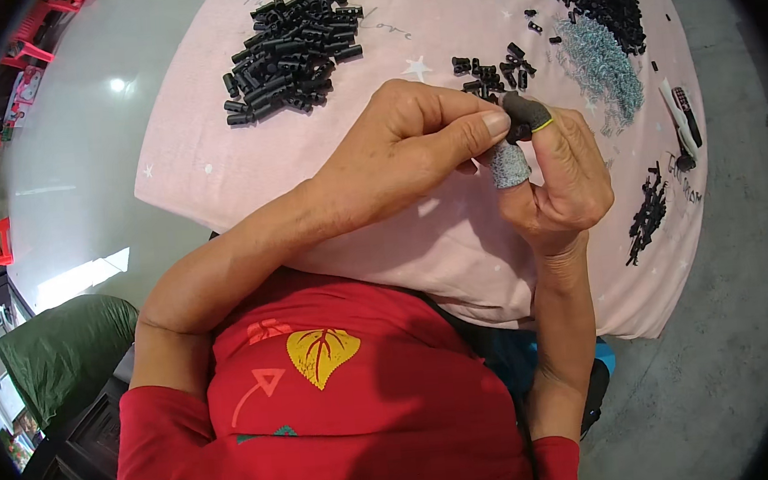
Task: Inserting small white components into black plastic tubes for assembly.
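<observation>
Left hand [395,153] and right hand [560,181] (its fingers wear grey finger cots [510,165]) meet, fingers curled shut, pinching a small black plastic piece [520,130] above the pink cloth [456,234].

Just one head cam on my feed, fisheye, looking steeply down, close over the pink cloth-covered table [456,234] stretching toward 12 o'clock.

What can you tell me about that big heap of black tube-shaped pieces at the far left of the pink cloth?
The heap of black tubes is a loose pile of many short, dark cylinders that look like plastic or rubber. They lie crisscrossed at all angles, some stacked on others, a few strays at the edges. It rests on the pink cloth, towards its far left corner. Neither hand touches it; both are nearer the person, well apart from it.
</observation>
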`<state>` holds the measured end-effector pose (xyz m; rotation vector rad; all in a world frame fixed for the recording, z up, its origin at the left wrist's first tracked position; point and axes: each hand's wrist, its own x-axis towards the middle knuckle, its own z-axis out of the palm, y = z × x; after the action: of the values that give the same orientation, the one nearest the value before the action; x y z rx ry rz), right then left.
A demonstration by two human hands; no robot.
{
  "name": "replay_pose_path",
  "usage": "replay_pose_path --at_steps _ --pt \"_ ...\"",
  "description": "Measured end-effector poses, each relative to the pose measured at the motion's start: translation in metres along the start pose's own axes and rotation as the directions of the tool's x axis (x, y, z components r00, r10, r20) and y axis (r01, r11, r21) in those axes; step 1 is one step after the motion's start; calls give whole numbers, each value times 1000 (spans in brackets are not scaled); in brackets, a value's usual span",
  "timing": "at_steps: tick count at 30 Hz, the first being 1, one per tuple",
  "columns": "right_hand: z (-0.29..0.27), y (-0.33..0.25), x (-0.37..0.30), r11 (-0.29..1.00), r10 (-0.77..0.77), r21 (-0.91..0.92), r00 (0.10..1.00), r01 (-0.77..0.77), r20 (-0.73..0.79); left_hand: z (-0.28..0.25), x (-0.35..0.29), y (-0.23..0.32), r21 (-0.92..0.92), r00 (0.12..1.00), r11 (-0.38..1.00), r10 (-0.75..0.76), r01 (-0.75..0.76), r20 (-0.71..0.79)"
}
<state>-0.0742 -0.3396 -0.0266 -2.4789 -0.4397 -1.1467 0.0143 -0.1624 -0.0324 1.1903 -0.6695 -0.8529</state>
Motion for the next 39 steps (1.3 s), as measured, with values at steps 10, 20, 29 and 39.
replay_pose_path --at_steps 10,20,29,39 --pt "10 4 -4 978 110 184 993 -102 -33 -1 -8 1 -69 999 997 29 -31 -32" --pt "3 -1 0 980 90 177 996 -94 30 0 -8 3 -32 1000 999 -30 30 -5" --pt "10 -1 3 972 48 227 998 -59 51 -8 -13 0 -169 999 985 -38 36 -13" --pt "6 -3 8 978 59 186 977 -97 203 -17 -21 6 175 986 984 -6 35 -167"
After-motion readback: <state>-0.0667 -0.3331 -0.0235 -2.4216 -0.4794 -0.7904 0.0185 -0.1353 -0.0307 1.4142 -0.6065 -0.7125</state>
